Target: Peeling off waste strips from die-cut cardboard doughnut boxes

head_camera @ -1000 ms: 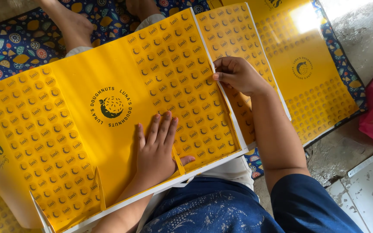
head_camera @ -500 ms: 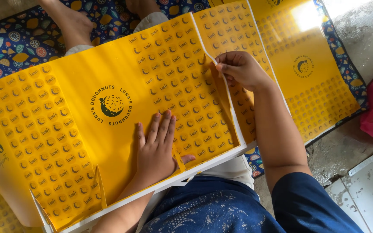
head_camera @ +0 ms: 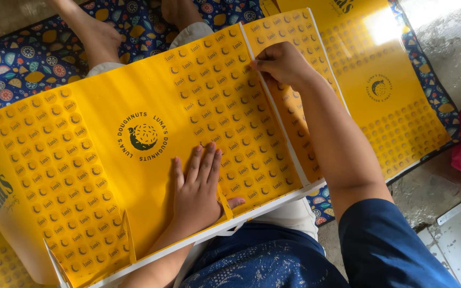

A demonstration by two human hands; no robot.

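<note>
The right hand (head_camera: pixel 281 64) has slid a little way up the crease of the big yellow cardboard sheet (head_camera: pixel 134 106) since half a second ago. Its fingers are curled together, pressing on the fold. The left hand (head_camera: pixel 198 192) stays flat on the sheet, fingers spread. The sheet lies across the person's lap, over a colourful mat (head_camera: pixel 22 58).

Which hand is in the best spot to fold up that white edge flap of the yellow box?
Probably the right hand: its fingertips already pinch the white edge flap of the yellow box sheet. The left hand lies flat, pressing the sheet down, away from that flap.
</note>
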